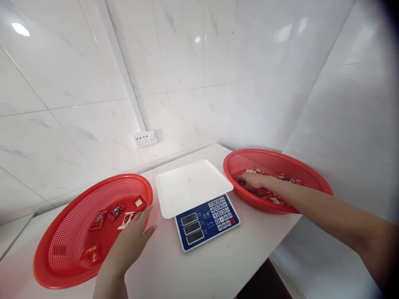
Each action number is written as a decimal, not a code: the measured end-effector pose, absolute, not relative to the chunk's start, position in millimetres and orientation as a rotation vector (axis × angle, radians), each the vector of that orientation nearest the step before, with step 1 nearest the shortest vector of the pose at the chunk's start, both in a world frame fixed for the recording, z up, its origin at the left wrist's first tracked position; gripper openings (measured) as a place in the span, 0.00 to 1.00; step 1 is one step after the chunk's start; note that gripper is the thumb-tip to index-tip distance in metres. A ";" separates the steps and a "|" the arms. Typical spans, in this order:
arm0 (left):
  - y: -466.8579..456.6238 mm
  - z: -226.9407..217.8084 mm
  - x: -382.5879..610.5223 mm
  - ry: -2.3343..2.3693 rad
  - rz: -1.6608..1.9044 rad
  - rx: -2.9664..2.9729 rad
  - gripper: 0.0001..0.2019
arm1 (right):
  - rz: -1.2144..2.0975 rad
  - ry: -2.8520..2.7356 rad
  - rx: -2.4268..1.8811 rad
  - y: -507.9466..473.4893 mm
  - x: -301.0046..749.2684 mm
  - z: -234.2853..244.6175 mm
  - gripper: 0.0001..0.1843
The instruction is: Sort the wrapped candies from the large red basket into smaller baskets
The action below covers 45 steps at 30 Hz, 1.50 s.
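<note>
My left hand (132, 234) rests at the near right rim of the left red plastic basket (59, 272), its fingers stretched out and nothing in it. Inside that basket lie several small wrapped packets, among them a red box-like one (92, 253) and a white-and-red one (126, 220). On the other side, my right hand (252, 180) reaches down into the right red basket (280, 158), its fingers curled among many small red packets (274, 200). What those fingers hold is hidden.
Between the baskets stands a white-and-blue digital scale (207, 222) with a bare white weighing tray (193, 185). All rest on a white table (174, 274) against a tiled wall (187, 120). A power socket (145, 138) is fixed to the wall behind.
</note>
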State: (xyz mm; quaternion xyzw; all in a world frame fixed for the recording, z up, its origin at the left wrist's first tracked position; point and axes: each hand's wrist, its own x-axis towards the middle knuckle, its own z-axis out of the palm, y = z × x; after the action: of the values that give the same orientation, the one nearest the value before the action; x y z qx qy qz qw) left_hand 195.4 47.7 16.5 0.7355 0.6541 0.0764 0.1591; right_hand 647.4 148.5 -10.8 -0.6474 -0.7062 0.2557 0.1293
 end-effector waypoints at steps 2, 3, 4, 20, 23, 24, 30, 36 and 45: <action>47.7 15.5 194.6 1.861 0.228 2.143 0.27 | 0.797 -2.028 -1.918 150.2 654.6 -7.4 0.07; 47.7 14.9 194.3 1.855 0.234 2.163 0.27 | 0.813 -2.009 -1.943 150.9 659.5 -4.4 0.08; 47.8 14.3 194.2 1.851 0.238 2.173 0.27 | 0.825 -1.968 -1.967 151.2 665.2 -0.9 0.10; 48.3 8.5 195.9 1.888 0.326 2.218 0.29 | 0.940 -1.278 -1.818 147.3 695.7 31.4 0.27; 44.9 12.8 199.2 1.884 0.372 2.232 0.28 | 0.993 -1.287 -1.646 147.8 661.9 48.8 0.20; 43.1 14.9 200.8 1.876 0.382 2.232 0.27 | 1.017 -1.303 -1.585 147.8 645.5 53.2 0.18; 34.2 26.1 209.3 1.819 0.402 2.212 0.27 | 1.266 -1.471 -1.368 147.0 529.3 55.7 0.16; 32.0 32.0 210.2 1.777 0.398 2.194 0.27 | 1.285 -1.532 -1.321 150.2 469.5 44.7 0.14; 35.9 27.1 208.6 1.764 0.436 2.179 0.27 | 1.151 -1.409 -1.333 157.0 479.3 46.2 0.14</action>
State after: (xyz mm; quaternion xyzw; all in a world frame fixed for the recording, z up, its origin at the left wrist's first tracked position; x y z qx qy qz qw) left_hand 208.6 35.9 27.1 0.7591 0.6146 0.1517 0.1514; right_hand 479.3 157.0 46.2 -0.5339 -0.5644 0.4609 0.4289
